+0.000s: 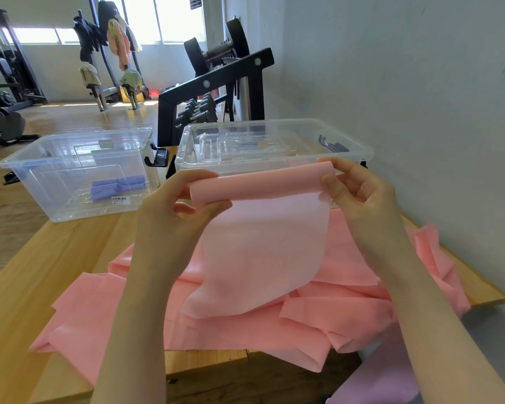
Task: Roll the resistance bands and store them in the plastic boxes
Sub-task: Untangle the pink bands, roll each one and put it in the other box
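Wood makes up the table (27,287), which stands against a grey wall (420,83) in a gym room.

Both hands are up above the table, and each one grips an end of a pink band (263,249). The left hand (172,211) pinches the left end of the rolled part between its thumb and curled fingers. The right hand (359,191) pinches the right end the same way. The top of the band is rolled into a short tube between the two hands. The rest of it hangs down flat and loose, and its bottom edge lands on the pink pile (245,325) below.

That pile of more pink bands lies crumpled on the table, from the near edge to the right edge by the wall. A bit of purple band (382,383) shows at the near right corner, off the table.

Just past the hands, at the far edge by the wall, sits a clear box (274,147). Another clear box (79,173) stands at the far left corner. It has rolled purple bands (117,186) inside, lying on its bottom.

Behind the boxes stands a black rack (213,91) with weights on it.
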